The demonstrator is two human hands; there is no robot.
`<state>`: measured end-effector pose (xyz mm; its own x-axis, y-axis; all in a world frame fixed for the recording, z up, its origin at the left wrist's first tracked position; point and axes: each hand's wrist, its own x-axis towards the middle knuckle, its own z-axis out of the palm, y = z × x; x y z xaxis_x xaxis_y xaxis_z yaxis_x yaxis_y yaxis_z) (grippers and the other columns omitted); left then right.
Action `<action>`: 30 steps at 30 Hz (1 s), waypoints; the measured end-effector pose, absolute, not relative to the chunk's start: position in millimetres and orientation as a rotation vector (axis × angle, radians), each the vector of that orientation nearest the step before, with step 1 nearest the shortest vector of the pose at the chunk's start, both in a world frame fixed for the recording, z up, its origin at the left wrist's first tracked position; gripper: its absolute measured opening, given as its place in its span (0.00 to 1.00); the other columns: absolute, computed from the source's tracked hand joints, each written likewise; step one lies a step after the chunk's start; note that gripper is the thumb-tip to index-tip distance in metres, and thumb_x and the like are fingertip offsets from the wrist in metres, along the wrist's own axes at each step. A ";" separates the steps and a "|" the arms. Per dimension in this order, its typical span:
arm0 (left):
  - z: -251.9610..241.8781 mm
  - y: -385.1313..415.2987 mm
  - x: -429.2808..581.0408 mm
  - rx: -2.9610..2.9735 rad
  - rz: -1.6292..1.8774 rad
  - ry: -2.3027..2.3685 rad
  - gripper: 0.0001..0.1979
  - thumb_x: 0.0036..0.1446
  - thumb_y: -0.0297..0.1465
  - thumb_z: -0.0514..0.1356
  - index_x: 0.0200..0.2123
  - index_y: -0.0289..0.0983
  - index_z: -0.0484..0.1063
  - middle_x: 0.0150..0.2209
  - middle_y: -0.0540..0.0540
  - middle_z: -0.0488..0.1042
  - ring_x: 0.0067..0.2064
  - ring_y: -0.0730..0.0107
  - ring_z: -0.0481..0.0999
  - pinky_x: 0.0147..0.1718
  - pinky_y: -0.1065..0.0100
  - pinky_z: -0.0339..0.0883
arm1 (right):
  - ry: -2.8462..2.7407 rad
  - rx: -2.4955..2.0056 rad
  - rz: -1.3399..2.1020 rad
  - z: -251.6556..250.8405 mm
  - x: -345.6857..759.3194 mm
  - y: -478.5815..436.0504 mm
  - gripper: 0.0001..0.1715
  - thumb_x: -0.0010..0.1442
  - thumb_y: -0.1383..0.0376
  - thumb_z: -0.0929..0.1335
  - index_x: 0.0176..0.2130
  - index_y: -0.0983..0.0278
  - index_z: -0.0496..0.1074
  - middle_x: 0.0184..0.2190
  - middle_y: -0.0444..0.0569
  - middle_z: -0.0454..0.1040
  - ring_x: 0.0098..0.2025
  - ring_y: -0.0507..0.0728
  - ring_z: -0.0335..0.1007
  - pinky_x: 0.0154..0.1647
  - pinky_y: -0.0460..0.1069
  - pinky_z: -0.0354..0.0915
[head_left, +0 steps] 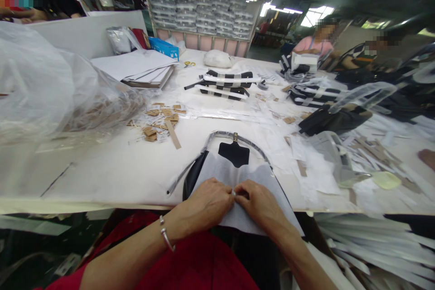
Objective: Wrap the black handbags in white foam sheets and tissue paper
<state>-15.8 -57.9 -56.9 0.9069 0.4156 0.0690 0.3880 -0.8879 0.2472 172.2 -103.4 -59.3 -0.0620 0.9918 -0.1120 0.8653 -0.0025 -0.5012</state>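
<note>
Watching the front edge of the white table (129,176), I am seeing the left hand (213,200) and the right hand (258,201) meeting fingertip to fingertip over the middle of a white sheet (217,168), though I cannot tell what they are pinching. The sheet is covering most of a black bag (194,173) and hanging past that edge. Bare tabletop is stretching leftward below the brown tags (154,128), while white scraps (321,174) are crowding the right
</note>
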 end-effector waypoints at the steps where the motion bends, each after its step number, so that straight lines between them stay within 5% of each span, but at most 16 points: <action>1: -56.7 -58.1 -15.3 2.835 0.186 0.624 0.08 0.64 0.24 0.56 0.32 0.36 0.73 0.31 0.46 0.77 0.34 0.63 0.77 0.38 0.63 0.68 | -2.033 -1.959 0.620 -58.5 171.4 -103.5 0.07 0.57 0.69 0.68 0.36 0.59 0.77 0.35 0.47 0.79 0.39 0.59 0.74 0.40 0.50 0.64; 9: -53.8 -59.5 -13.0 2.782 0.244 0.737 0.07 0.66 0.27 0.55 0.38 0.37 0.73 0.36 0.47 0.77 0.36 0.63 0.78 0.38 0.64 0.69 | -2.001 -1.959 0.725 -56.5 174.6 -97.5 0.08 0.58 0.67 0.68 0.33 0.57 0.79 0.34 0.46 0.81 0.38 0.58 0.76 0.39 0.50 0.62; 15: -64.6 -58.4 -10.1 2.867 0.176 0.682 0.08 0.63 0.22 0.55 0.33 0.35 0.73 0.33 0.47 0.77 0.34 0.63 0.78 0.35 0.63 0.68 | -1.950 -2.102 0.610 -57.0 169.0 -95.8 0.08 0.53 0.72 0.66 0.30 0.61 0.74 0.30 0.46 0.78 0.35 0.57 0.73 0.33 0.48 0.56; 20: -67.0 -59.0 -12.8 2.915 0.211 0.649 0.07 0.63 0.24 0.56 0.34 0.36 0.72 0.33 0.47 0.76 0.34 0.62 0.76 0.35 0.62 0.67 | -1.859 -2.005 0.855 -51.4 173.9 -93.4 0.07 0.56 0.66 0.67 0.30 0.61 0.75 0.30 0.45 0.79 0.34 0.55 0.73 0.34 0.47 0.58; 27: -68.9 -61.9 -14.2 2.906 0.243 0.668 0.06 0.65 0.25 0.54 0.36 0.36 0.71 0.35 0.47 0.76 0.36 0.62 0.76 0.37 0.61 0.68 | -1.838 -2.305 0.593 -52.4 163.4 -83.9 0.05 0.54 0.64 0.69 0.28 0.60 0.75 0.28 0.45 0.79 0.31 0.55 0.72 0.30 0.47 0.53; 30: -62.7 -63.3 -16.6 2.860 0.302 0.696 0.08 0.66 0.25 0.53 0.44 0.36 0.70 0.41 0.46 0.77 0.40 0.64 0.77 0.42 0.63 0.68 | -1.820 -2.332 0.607 -52.7 163.5 -80.6 0.08 0.56 0.60 0.69 0.27 0.60 0.74 0.27 0.45 0.78 0.31 0.55 0.71 0.29 0.47 0.51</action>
